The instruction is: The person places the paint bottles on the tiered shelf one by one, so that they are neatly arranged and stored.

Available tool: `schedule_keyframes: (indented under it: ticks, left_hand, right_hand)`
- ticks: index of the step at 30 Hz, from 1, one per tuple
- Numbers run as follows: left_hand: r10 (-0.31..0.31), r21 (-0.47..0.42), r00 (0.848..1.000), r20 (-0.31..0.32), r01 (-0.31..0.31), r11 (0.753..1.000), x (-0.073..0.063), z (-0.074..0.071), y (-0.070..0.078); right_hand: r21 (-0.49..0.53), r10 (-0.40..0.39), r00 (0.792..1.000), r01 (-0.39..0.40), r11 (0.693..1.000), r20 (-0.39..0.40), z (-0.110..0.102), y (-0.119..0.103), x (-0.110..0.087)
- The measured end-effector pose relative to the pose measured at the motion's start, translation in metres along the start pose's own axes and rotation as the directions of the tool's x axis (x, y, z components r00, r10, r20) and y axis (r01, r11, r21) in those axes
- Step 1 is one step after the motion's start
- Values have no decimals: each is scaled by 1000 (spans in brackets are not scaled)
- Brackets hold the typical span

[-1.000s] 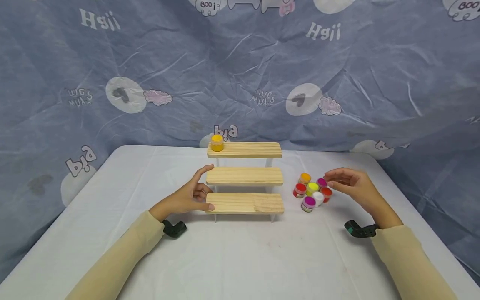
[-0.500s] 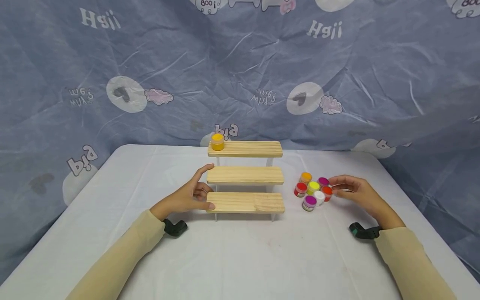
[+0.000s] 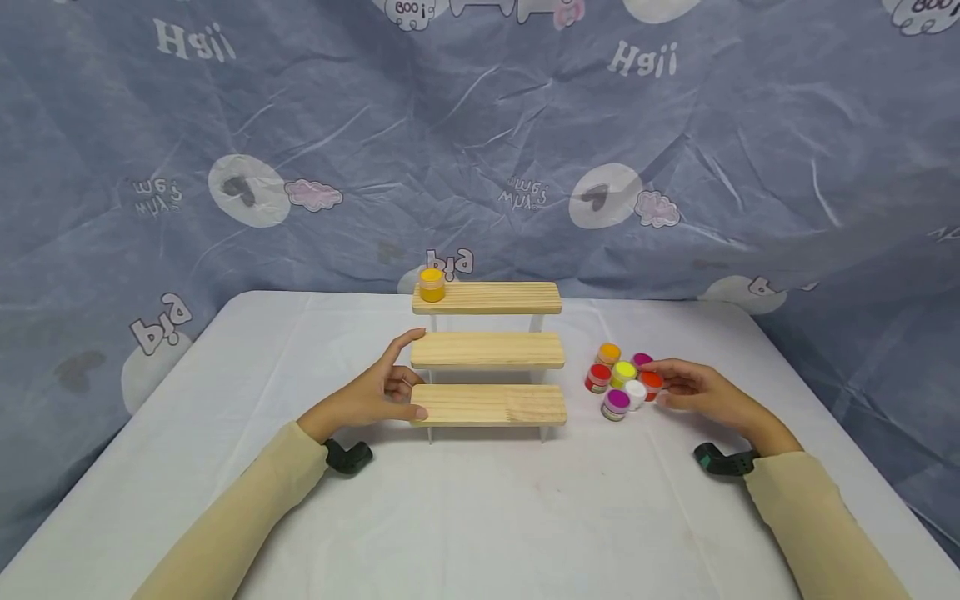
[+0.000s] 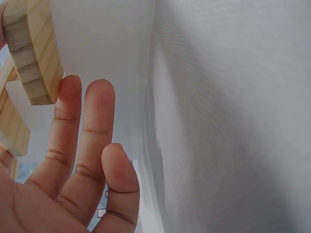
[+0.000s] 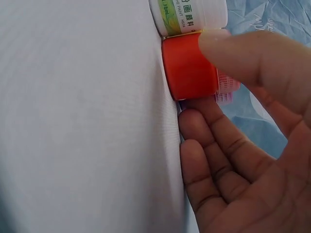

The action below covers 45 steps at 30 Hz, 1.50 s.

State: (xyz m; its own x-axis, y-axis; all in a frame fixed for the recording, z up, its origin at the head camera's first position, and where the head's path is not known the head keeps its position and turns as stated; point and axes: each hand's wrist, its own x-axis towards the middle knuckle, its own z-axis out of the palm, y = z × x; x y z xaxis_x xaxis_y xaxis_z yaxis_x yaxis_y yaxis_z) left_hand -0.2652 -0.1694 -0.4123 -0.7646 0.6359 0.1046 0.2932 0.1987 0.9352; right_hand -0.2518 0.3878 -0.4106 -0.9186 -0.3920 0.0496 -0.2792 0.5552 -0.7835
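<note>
A three-tier wooden display stand point(image 3: 487, 405) stands mid-table in the head view. My left hand point(image 3: 375, 392) holds its left end, thumb on the lowest board and index finger at the middle one. In the left wrist view, a fingertip meets the lowest board point(image 4: 34, 53) while two other fingers extend free. On the top tier sits a yellow paint jar point(image 3: 432, 285). My right hand point(image 3: 701, 393) pinches an orange-red paint jar point(image 5: 189, 65) at the right of a cluster, thumb on its near side, fingers behind. That jar stands on the cloth, against a white paint jar point(image 5: 189, 17).
Beside the stand's right end cluster an orange jar point(image 3: 609, 355), a red jar point(image 3: 598, 377), a yellow-lidded jar point(image 3: 623, 373), a front purple jar point(image 3: 616, 404) and a rear purple jar point(image 3: 641, 361). White cloth point(image 3: 480, 517) covers the table; a blue-grey printed curtain point(image 3: 450, 150) hangs behind.
My right hand drew back slightly, then moved left onto the orange-red jar, its fingers closing around it. The left hand keeps its place on the stand.
</note>
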Motion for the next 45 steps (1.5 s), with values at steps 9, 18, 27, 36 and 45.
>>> schedule_keyframes:
  ticks: [9,18,27,36,45]
  left_hand:
    - [-2,0,1000,-1,2,1000,0,-1,-1]
    - [6,-6,1000,-1,-6,1000,0,-1,-2]
    - [-2,-3,1000,0,2,1000,-1,1,1]
    - [-3,4,1000,-2,3,1000,0,0,-1]
    - [-1,4,1000,-5,1,1000,0,-1,-2]
  right_hand:
    - [-13,10,1000,-10,1000,0,0,0,2]
    - [-33,79,997,-80,996,-15,-2,1,2]
    - [-45,99,995,-99,994,-7,-7,-12,0]
    - [-124,-8,1000,4,992,-27,-17,-35,-5]
    - [-144,-120,991,110,983,-66,-19,-63,-10]
